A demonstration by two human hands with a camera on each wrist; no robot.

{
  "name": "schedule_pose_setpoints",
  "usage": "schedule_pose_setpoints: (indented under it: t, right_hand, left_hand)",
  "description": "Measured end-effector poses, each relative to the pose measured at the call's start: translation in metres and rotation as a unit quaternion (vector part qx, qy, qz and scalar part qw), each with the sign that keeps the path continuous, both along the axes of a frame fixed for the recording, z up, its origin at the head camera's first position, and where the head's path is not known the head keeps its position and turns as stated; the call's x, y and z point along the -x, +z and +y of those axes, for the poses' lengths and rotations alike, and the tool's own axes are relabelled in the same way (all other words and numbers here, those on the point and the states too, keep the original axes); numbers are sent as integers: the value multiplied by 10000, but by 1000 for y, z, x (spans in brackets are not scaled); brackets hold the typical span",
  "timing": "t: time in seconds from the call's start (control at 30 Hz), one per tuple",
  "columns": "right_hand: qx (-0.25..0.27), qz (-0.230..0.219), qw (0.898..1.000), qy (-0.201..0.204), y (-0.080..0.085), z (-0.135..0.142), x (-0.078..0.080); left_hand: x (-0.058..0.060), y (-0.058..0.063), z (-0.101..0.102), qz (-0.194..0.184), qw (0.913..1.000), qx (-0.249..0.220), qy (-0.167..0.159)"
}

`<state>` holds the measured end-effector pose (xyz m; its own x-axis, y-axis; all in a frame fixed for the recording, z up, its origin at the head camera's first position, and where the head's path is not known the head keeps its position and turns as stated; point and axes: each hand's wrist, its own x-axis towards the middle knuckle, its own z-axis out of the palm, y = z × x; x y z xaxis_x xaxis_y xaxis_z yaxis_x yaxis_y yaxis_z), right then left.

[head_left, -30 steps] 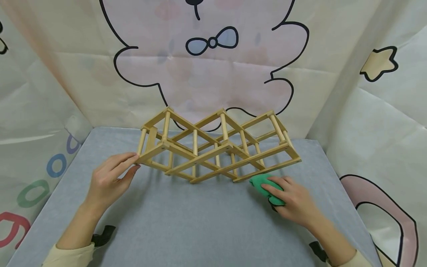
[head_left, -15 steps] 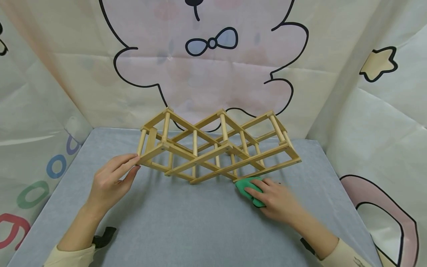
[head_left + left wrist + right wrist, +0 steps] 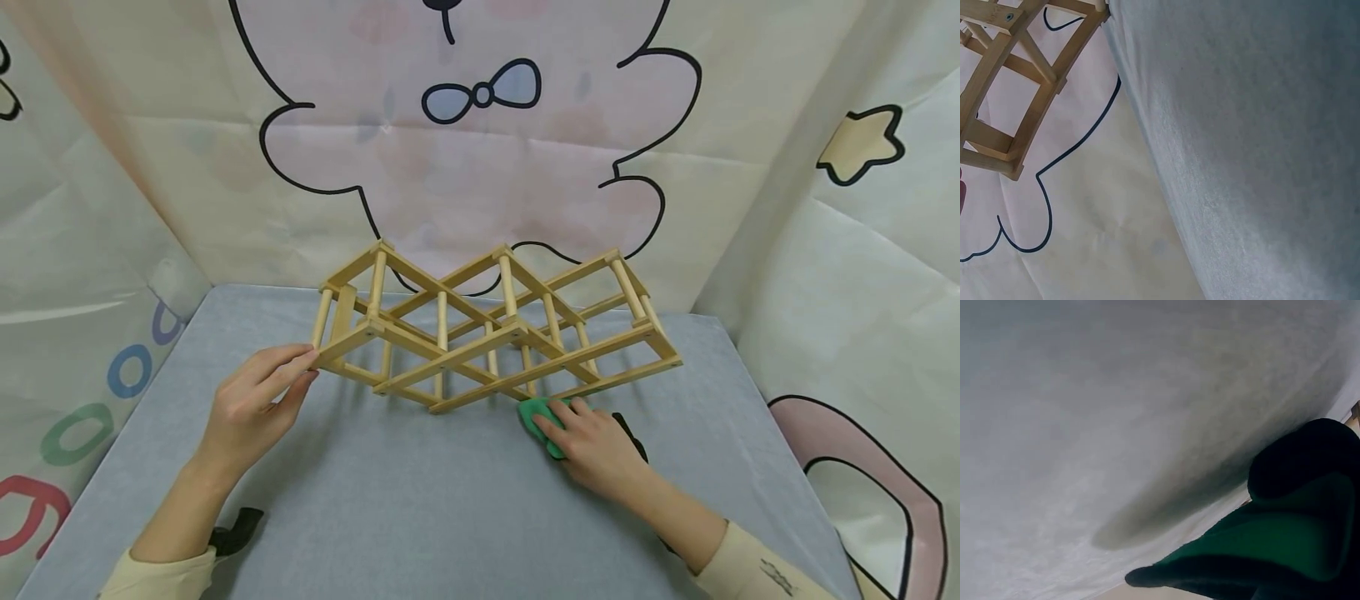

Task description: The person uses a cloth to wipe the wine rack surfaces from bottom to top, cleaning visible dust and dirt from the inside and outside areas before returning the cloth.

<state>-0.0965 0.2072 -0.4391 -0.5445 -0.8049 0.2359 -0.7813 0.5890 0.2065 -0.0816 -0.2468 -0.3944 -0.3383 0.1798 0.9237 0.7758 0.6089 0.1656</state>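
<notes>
A folding wooden lattice rack (image 3: 444, 360), made of pale slats and round dowels, stands across the table in zigzag peaks. My left hand (image 3: 255, 400) pinches its lower left corner between thumb and fingers. In the left wrist view, the end of the rack (image 3: 1035, 115) fills the upper left, and just a sliver of a fingertip (image 3: 962, 194) shows. My right hand (image 3: 600, 450) holds a bunched green cloth (image 3: 534, 410) against the rack's lower front slat, right of centre. Up close in the right wrist view, folds of the cloth (image 3: 1260, 544) appear dark and shadowed.
Grey-blue fabric covers the table (image 3: 420, 517). Behind the rack hangs a backdrop (image 3: 480, 183) printed with a cartoon figure, close to the table's back edge. Printed sheets also hang at both sides. Black straps (image 3: 238, 532) hang near the wrists.
My right hand has slid left with the green cloth along the rack's lower front slat. The left hand keeps its pinch, and the rack stays in place.
</notes>
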Motion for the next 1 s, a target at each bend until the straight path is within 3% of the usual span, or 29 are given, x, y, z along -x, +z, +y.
schedule_pose_setpoints:
  t: [0.37,0.87,1.0]
  right_hand:
    - [306,237,9992,28,-3,-16,1]
    - [1136,816,9867,824,4,-31,3]
    - [1208,783,9864,799,10,-35,1]
  left_hand:
    - [-1,0,-1,-35,10000,69,12]
    - [0,-2,-2,-59,10000,26,-39]
    - [-1,-2,-2,-63,10000,37,-7]
